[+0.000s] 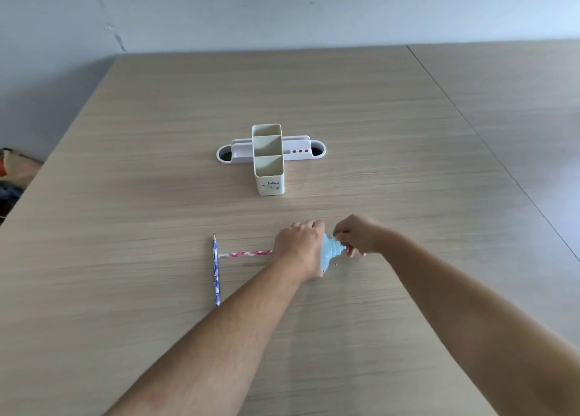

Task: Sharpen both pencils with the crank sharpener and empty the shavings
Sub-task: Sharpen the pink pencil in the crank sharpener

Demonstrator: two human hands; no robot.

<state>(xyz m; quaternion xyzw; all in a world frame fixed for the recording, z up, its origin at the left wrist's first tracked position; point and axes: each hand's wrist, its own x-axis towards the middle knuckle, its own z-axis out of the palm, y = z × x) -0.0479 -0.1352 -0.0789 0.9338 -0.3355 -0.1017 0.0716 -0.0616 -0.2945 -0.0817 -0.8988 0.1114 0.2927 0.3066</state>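
Note:
A light blue crank sharpener point(330, 253) stands on the wooden table point(157, 196) near the front middle. My left hand point(298, 246) wraps over its left side and holds it down. A pink patterned pencil point(246, 253) lies level and runs from the left under that hand toward the sharpener; its tip is hidden. My right hand point(356, 236) is closed on the crank at the sharpener's right end. A blue patterned pencil point(216, 271) lies loose on the table to the left, its sharp point facing away from me.
A cream pen holder point(269, 161) with three compartments stands at the table's centre, in front of a white and lilac desk organiser point(224, 155). A seam point(470, 126) with a second table runs along the right. Dark bundled things point(12, 170) lie on the floor at left.

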